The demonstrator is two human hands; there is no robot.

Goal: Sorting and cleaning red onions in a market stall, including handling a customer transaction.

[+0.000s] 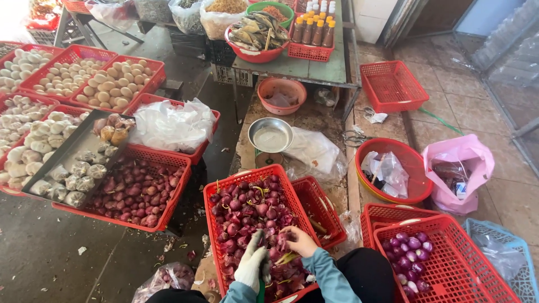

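Down in the red basket [220,197] right in front of the person lie heaped unpeeled shallots [244,210], and both hands are in among them. The gloved left hand [250,264] is closed around a green-handled tool, its blade hidden; the bare right hand [300,241] pinches one shallot by its stalk. To the right, a second red basket [466,269] holds a small cluster of peeled purple shallots [409,247]. Beyond it a pink plastic bag [457,168] slumps open beside a round red bowl [412,163] with crumpled clear wrapping in it. Up on the table, bottles with orange and white caps [314,28] stand packed in a red crate.
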